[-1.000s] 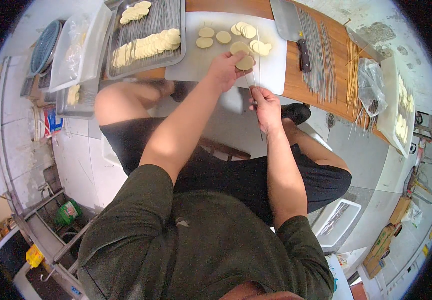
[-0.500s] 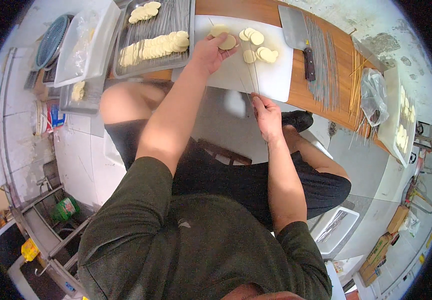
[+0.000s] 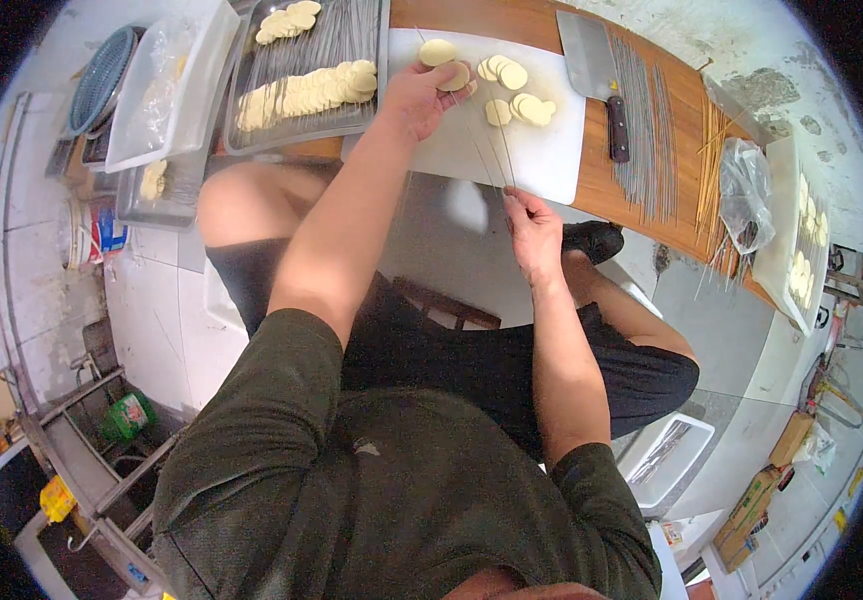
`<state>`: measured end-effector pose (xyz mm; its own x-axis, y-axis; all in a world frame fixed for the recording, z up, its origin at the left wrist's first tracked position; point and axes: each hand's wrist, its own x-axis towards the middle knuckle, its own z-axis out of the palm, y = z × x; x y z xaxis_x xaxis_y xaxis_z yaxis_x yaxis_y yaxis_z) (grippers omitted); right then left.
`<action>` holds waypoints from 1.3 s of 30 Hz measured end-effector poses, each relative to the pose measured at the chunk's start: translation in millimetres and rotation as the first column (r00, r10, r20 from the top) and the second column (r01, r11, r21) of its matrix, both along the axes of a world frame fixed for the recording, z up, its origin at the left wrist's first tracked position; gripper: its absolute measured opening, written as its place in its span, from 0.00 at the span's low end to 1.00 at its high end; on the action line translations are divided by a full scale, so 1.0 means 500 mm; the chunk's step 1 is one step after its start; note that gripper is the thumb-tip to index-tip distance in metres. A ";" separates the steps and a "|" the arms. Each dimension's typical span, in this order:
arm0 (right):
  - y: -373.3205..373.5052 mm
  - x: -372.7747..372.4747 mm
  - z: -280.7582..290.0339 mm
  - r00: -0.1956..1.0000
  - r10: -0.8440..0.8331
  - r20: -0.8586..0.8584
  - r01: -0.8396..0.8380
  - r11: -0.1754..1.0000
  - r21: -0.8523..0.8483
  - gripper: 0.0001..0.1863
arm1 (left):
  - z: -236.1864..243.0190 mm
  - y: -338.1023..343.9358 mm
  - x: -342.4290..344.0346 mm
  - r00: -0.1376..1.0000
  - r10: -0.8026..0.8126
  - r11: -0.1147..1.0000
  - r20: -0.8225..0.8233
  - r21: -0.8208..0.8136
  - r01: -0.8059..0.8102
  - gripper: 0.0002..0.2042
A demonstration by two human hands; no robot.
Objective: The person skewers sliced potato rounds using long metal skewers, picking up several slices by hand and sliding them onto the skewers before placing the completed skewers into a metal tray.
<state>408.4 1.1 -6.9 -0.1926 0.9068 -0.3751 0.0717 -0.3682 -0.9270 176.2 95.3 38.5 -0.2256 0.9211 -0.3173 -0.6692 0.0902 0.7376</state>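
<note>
My left hand (image 3: 420,104) is over the white cutting board (image 3: 552,160), its thumb and fingers closed on pale yellow round slices that look like potato. One slice (image 3: 438,53) sits just beyond the fingertips, with a thin skewer tip past it; another slice (image 3: 454,76) is under the thumb. Nearer to me, my right hand (image 3: 535,232) pinches the near ends of several thin metal skewers (image 3: 482,145), which run up toward the left hand and the board. Loose slices (image 3: 532,108) lie in small overlapping groups on the board, right of the left hand.
A metal tray (image 3: 309,140) of skewered slices stands left of the board. To the right lie a cleaver (image 3: 592,70), rows of metal skewers (image 3: 647,150) and bamboo sticks (image 3: 712,165). Beyond them are a plastic bag (image 3: 747,195) and a white tray (image 3: 790,240) with more slices.
The slice beyond my left fingertips has moved slightly farther away, and a skewer tip now shows past it. My right hand has barely moved and keeps its pinch.
</note>
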 end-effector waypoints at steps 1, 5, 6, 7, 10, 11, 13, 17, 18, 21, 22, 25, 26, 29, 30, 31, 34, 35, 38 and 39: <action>0.000 -0.001 -0.003 1.000 -0.007 0.008 0.007 1.000 0.010 0.14 | -0.001 0.000 -0.002 1.000 0.000 1.000 -0.013 0.006 0.001 0.11; -0.001 -0.001 -0.008 1.000 -0.029 -0.011 0.029 1.000 0.008 0.13 | 0.001 0.001 0.002 0.999 -0.004 1.000 -0.044 0.005 0.004 0.11; -0.002 0.000 -0.011 0.999 -0.030 -0.011 0.030 1.000 0.008 0.13 | 0.002 0.002 0.003 0.999 -0.004 1.000 -0.043 0.005 0.005 0.11; -0.002 0.001 -0.014 1.000 -0.023 -0.014 0.023 1.000 0.002 0.13 | 0.002 0.002 0.004 0.999 -0.001 1.000 -0.047 0.010 0.001 0.11; -0.002 0.002 -0.018 1.000 -0.019 -0.025 0.018 1.000 -0.008 0.13 | 0.009 0.003 0.008 0.998 0.004 1.000 -0.059 0.010 -0.004 0.11; -0.003 0.000 -0.016 0.999 -0.019 -0.033 0.019 1.000 -0.012 0.13 | 0.011 0.002 0.008 0.998 0.008 1.000 -0.068 0.007 -0.008 0.11; -0.002 -0.006 -0.014 0.998 -0.035 -0.057 0.035 0.999 -0.007 0.12 | 0.010 0.005 0.006 0.996 -0.004 1.000 -0.084 0.013 0.005 0.12; -0.002 -0.008 -0.012 0.997 -0.045 -0.057 0.045 0.999 0.002 0.11 | 0.012 0.004 0.010 0.992 -0.014 1.000 -0.122 0.006 0.015 0.13; -0.003 -0.008 -0.009 0.997 -0.045 -0.056 0.046 0.999 0.001 0.11 | 0.013 0.003 0.012 0.993 -0.015 1.000 -0.121 0.005 0.016 0.13; -0.005 -0.006 -0.005 0.996 -0.044 -0.081 0.040 0.998 -0.040 0.11 | 0.014 0.001 0.013 0.997 0.013 1.000 -0.075 0.006 -0.013 0.10; -0.005 -0.005 -0.010 0.997 -0.033 -0.073 0.033 0.999 -0.012 0.11 | 0.013 0.001 0.013 0.998 0.010 1.000 -0.064 0.019 -0.008 0.10; -0.005 -0.005 -0.011 0.997 -0.025 -0.070 0.025 1.000 0.002 0.11 | 0.015 -0.001 0.014 0.995 -0.004 1.000 -0.095 0.019 0.006 0.12; -0.005 -0.005 -0.008 0.997 -0.028 -0.075 0.028 1.000 -0.009 0.11 | 0.016 0.000 0.016 0.990 -0.016 1.000 -0.138 0.009 0.017 0.13; -0.006 -0.007 0.000 0.997 -0.030 -0.066 0.031 1.000 0.003 0.11 | 0.012 0.001 0.016 0.989 -0.026 0.999 -0.143 0.023 0.029 0.13; -0.006 -0.008 0.004 0.997 -0.029 -0.067 0.029 1.000 0.002 0.11 | 0.009 0.001 0.015 0.989 -0.025 0.999 -0.143 0.022 0.028 0.13; -0.005 -0.009 0.008 0.998 -0.021 -0.065 0.021 1.000 0.002 0.11 | 0.006 0.002 0.014 0.988 -0.023 0.999 -0.155 0.030 0.028 0.13; -0.003 -0.008 0.007 0.998 -0.026 -0.065 0.026 1.000 0.000 0.10 | 0.008 0.003 0.022 0.990 -0.022 0.999 -0.141 0.034 0.027 0.12; -0.003 -0.010 0.008 0.997 -0.032 -0.072 0.032 0.999 0.000 0.10 | 0.008 0.002 0.023 0.993 -0.016 0.999 -0.119 0.031 0.020 0.12; -0.005 -0.013 0.013 0.993 -0.048 -0.109 0.044 0.998 -0.033 0.10 | 0.007 -0.002 0.028 0.990 -0.026 0.999 -0.141 0.017 0.029 0.13; -0.005 -0.013 0.013 0.993 -0.048 -0.109 0.045 0.998 -0.034 0.10 | 0.008 -0.003 0.031 0.990 -0.027 0.999 -0.140 0.017 0.029 0.13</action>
